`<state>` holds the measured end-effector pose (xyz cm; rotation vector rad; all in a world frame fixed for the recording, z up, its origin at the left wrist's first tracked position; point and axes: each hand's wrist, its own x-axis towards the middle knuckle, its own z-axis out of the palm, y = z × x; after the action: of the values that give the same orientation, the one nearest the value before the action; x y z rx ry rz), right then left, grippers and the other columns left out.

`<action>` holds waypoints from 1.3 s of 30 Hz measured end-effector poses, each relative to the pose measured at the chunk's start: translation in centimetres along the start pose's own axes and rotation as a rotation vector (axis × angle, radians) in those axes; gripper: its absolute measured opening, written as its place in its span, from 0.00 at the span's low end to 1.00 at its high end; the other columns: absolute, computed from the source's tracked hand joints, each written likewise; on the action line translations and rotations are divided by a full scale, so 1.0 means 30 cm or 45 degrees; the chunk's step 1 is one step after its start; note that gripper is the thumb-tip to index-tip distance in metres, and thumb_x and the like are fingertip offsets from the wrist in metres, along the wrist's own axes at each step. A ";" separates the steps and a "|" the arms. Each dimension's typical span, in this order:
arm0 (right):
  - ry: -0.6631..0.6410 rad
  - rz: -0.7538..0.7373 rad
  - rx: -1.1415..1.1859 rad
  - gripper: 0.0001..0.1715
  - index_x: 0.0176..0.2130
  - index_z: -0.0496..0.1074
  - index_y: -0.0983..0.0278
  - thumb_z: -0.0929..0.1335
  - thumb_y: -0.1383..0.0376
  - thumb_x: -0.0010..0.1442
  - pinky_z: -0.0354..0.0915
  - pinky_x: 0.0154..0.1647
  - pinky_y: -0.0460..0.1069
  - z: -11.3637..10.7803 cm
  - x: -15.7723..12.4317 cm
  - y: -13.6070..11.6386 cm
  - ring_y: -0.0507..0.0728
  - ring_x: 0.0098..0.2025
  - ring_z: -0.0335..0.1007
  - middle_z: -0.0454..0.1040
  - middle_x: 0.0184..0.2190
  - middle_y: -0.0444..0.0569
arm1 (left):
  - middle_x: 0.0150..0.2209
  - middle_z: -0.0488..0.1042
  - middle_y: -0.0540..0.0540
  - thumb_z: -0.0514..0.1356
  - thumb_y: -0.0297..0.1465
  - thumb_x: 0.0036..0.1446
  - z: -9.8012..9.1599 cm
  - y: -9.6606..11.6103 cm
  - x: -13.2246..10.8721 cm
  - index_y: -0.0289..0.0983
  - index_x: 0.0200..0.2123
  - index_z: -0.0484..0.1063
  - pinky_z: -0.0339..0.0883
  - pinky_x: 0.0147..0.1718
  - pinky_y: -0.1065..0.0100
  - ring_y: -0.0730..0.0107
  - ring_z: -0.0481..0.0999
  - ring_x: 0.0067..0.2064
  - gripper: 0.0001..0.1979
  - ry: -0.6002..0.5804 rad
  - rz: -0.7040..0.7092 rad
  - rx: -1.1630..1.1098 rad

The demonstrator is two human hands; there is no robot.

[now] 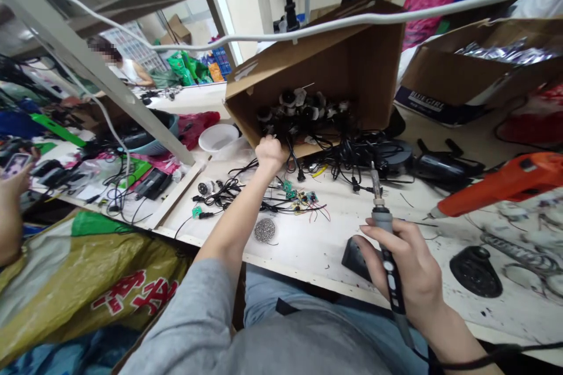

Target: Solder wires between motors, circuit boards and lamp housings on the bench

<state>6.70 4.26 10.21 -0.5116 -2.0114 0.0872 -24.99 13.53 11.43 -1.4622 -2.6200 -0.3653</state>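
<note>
My right hand [407,261] is wrapped round a soldering iron [389,269], its tip pointing up and away from me. My left hand [270,152] reaches to the front edge of an open cardboard box [373,70] lying on its side; its fingers are closed, but what they hold is too small to make out. Dark and white parts with black cables [308,108] fill the box bottom. Small green circuit boards [288,190] with thin wires lie on the white table [299,252], right of my left forearm. Nearer me sits a round metal wire ball [265,229].
An orange electric screwdriver [505,184] juts in from the right. A black stand [357,258] and a black dish [475,272] sit nearby. A white bowl [219,138] stands left of the box. At far left, another person's hand holds a phone [16,165].
</note>
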 end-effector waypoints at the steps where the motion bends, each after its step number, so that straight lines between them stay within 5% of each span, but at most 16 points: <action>1: 0.004 0.011 -0.009 0.17 0.50 0.71 0.62 0.72 0.74 0.62 0.75 0.36 0.48 -0.008 -0.007 0.004 0.56 0.41 0.77 0.73 0.42 0.51 | 0.48 0.76 0.31 0.56 0.29 0.65 -0.009 -0.009 -0.005 0.32 0.39 0.80 0.69 0.43 0.60 0.48 0.75 0.52 0.12 0.030 0.000 -0.033; 6: 0.047 0.057 -0.017 0.19 0.51 0.71 0.63 0.72 0.75 0.61 0.75 0.38 0.49 -0.015 -0.033 0.027 0.56 0.41 0.76 0.73 0.41 0.51 | 0.35 0.77 0.45 0.63 0.34 0.60 -0.091 -0.049 -0.059 0.37 0.29 0.77 0.70 0.43 0.66 0.64 0.78 0.41 0.08 0.306 -0.043 -0.762; 11: 0.057 0.112 0.012 0.18 0.51 0.70 0.63 0.71 0.74 0.63 0.74 0.35 0.47 0.019 -0.041 0.018 0.55 0.40 0.75 0.72 0.41 0.51 | 0.24 0.73 0.51 0.69 0.41 0.53 -0.149 0.003 -0.204 0.37 0.27 0.73 0.72 0.29 0.68 0.71 0.74 0.26 0.14 0.016 -0.116 -1.529; 17: 0.074 0.261 0.036 0.21 0.54 0.67 0.61 0.73 0.64 0.64 0.76 0.40 0.53 0.052 -0.043 0.005 0.60 0.46 0.75 0.72 0.45 0.55 | 0.24 0.75 0.50 0.72 0.44 0.47 -0.081 0.141 -0.454 0.37 0.25 0.75 0.72 0.30 0.69 0.71 0.74 0.27 0.17 -0.279 -0.033 -1.767; 23: -0.034 0.465 0.080 0.27 0.56 0.64 0.61 0.73 0.55 0.63 0.76 0.41 0.54 0.045 -0.087 0.031 0.60 0.43 0.75 0.71 0.44 0.52 | 0.30 0.79 0.46 0.70 0.40 0.52 -0.005 0.235 -0.627 0.41 0.26 0.78 0.72 0.39 0.63 0.64 0.77 0.36 0.10 -0.312 0.119 -1.787; 33: -0.019 0.344 0.109 0.31 0.62 0.60 0.57 0.71 0.68 0.64 0.75 0.50 0.61 0.057 -0.188 0.051 0.64 0.57 0.70 0.67 0.54 0.57 | 0.32 0.76 0.49 0.79 0.41 0.39 0.035 0.267 -0.655 0.36 0.23 0.73 0.69 0.46 0.66 0.71 0.76 0.37 0.21 -0.636 -0.353 -2.520; 39: 0.080 0.353 -0.186 0.32 0.61 0.62 0.59 0.74 0.61 0.62 0.75 0.43 0.60 0.048 -0.206 0.069 0.64 0.48 0.70 0.66 0.47 0.55 | 0.29 0.73 0.51 0.78 0.37 0.42 0.051 0.280 -0.648 0.35 0.22 0.72 0.69 0.51 0.65 0.77 0.71 0.30 0.19 -0.627 -0.385 -2.731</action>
<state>8.55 3.94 3.79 -0.8749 -1.8837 0.0928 -7.60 2.20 6.97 -0.9877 -1.8786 -3.8249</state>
